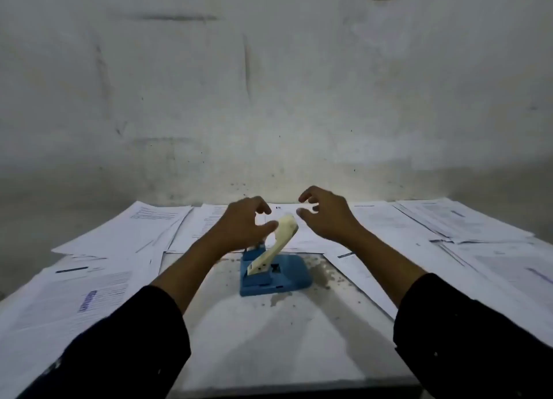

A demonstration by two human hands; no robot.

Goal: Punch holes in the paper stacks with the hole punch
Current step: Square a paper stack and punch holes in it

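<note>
A blue hole punch [284,276] with a raised cream lever [281,237] stands in the middle of the table. My left hand [242,225] hovers just left of the lever's top, fingers loosely curled, thumb close to the lever, holding nothing. My right hand [326,216] hangs in the air to the right of the lever, fingers loosely curled and apart, also holding nothing. Printed paper stacks [125,237] lie on the left, along the back [209,219] and on the right [443,225] of the table.
The grey table top [269,332] shows bare in front of the punch, with dark specks around the punch. Papers on the left [59,303] and right [508,273] reach the near edges. A stained wall [269,84] rises right behind the table.
</note>
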